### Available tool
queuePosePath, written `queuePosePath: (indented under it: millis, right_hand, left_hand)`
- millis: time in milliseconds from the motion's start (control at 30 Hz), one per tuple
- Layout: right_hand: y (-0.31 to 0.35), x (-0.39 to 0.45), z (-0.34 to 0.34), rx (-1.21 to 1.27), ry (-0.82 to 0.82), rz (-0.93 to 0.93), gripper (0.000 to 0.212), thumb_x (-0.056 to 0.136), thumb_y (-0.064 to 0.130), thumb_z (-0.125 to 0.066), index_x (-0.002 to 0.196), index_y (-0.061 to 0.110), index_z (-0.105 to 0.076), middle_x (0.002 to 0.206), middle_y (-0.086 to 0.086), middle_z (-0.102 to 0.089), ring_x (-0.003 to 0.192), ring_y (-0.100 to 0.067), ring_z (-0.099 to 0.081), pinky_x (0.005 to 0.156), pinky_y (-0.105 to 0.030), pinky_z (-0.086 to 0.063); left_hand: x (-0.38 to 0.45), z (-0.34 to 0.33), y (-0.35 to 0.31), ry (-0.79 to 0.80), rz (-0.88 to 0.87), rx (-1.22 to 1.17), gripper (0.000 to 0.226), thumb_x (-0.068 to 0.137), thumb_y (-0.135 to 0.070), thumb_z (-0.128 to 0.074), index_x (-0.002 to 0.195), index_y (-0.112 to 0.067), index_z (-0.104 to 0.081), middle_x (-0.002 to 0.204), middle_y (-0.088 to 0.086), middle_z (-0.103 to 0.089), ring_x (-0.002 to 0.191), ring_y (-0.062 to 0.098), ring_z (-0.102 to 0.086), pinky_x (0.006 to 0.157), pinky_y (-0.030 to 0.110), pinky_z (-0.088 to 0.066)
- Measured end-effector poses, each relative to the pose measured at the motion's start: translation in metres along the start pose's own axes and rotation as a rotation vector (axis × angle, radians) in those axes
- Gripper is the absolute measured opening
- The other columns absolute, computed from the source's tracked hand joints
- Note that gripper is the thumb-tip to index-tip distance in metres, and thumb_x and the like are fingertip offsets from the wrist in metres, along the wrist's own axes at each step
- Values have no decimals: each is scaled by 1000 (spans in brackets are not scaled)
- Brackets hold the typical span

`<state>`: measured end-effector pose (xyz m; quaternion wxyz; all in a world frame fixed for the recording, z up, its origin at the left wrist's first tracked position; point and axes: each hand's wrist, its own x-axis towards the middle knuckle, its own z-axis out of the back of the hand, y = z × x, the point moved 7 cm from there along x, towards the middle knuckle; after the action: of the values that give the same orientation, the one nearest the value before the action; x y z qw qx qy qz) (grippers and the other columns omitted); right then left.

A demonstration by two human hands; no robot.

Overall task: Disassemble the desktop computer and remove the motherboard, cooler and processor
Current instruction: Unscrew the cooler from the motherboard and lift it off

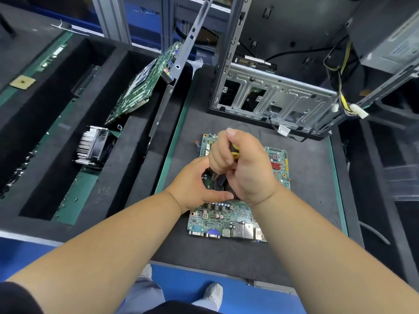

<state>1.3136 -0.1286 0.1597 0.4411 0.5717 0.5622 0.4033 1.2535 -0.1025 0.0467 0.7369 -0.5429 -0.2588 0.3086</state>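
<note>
A green motherboard (226, 214) lies flat on the dark mat (306, 189) in front of me, its port row toward me. A black cooler (221, 183) sits on its middle, mostly hidden by my hands. My right hand (244, 164) grips a screwdriver with a yellow and black handle (234, 151), held upright over the cooler. My left hand (195, 185) curls around the cooler's left side, thumb along its near edge. The empty metal computer case (272, 94) stands behind the board.
Black foam bins run along the left. One holds a finned cooler with fan (94, 146) and several stacked motherboards (140, 82). A processor chip (22, 82) lies at the far left. A power supply (385, 35) with loose cables hangs at the upper right.
</note>
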Motion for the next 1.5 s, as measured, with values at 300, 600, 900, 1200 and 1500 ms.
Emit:
queuePosePath:
  millis: [300,600,900,1200,1500]
  right_hand:
    - [8,8,-15,-99,323,-5,32,78,18,-42,47,15,-39,44,5,-33,43,-14,-27,48,-31,-17]
    - [38,8,12,-66,164,87,42,84,45,-68,77,8,-48,65,-5,-40,55,-17,-35,57,-34,-24]
    - [9,0,46,-1659,310,-350,101,51,68,-81,137,33,-42,127,6,-38,107,-18,-55,87,-36,-49]
    - [-15,4,43,-1921,379,-184,59,54,58,-74,96,25,-52,93,6,-49,83,-21,-57,58,-29,-39]
    - [-16,11,52,-1862,386,-216,71,52,61,-75,109,23,-55,103,5,-52,90,-21,-57,64,-31,-47]
  left_hand:
    - [15,2,-8,17,6,-9,44,56,-53,-78,94,-44,-60,102,-5,-66,103,9,-63,88,39,-54]
    - [4,1,-2,94,-48,222,108,51,-73,-78,140,-62,-17,130,-32,-39,128,2,-34,109,26,-32]
    - [-20,29,5,-48,-112,472,103,60,-70,-73,144,-34,-26,138,-13,-33,132,7,-27,110,30,-29]
    - [-24,25,14,34,-108,450,72,71,-51,-78,131,-24,-48,133,-12,-40,126,9,-41,109,33,-37]
    - [-25,26,16,35,-88,448,65,70,-51,-78,125,-27,-52,135,-15,-37,129,6,-39,110,33,-35]
